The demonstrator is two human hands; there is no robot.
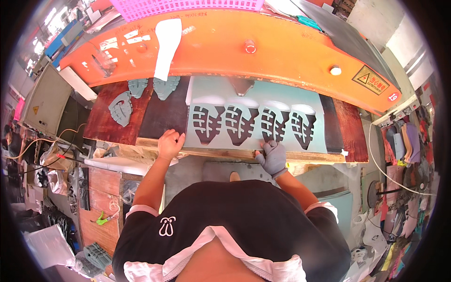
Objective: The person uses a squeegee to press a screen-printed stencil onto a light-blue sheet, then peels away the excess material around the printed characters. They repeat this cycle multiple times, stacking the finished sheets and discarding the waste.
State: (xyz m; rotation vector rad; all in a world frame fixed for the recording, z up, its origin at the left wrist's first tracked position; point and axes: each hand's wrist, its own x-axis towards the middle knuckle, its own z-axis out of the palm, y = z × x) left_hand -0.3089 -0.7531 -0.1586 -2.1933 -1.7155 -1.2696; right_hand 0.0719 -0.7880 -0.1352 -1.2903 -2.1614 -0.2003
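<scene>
The orange beam is barring the pale sheet's far side. Open room is lying between left hand and right hand.

The sheet lies on the worktable before the beam, loose pieces to its left.

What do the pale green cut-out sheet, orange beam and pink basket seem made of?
Pale green sheet: probably foam or rubber, matte, with clean-cut openings.
Orange beam: likely painted metal, smooth-looking, with worn paint along its lower edge.
Pink basket: apparently moulded plastic, judging by regular perforations.
</scene>
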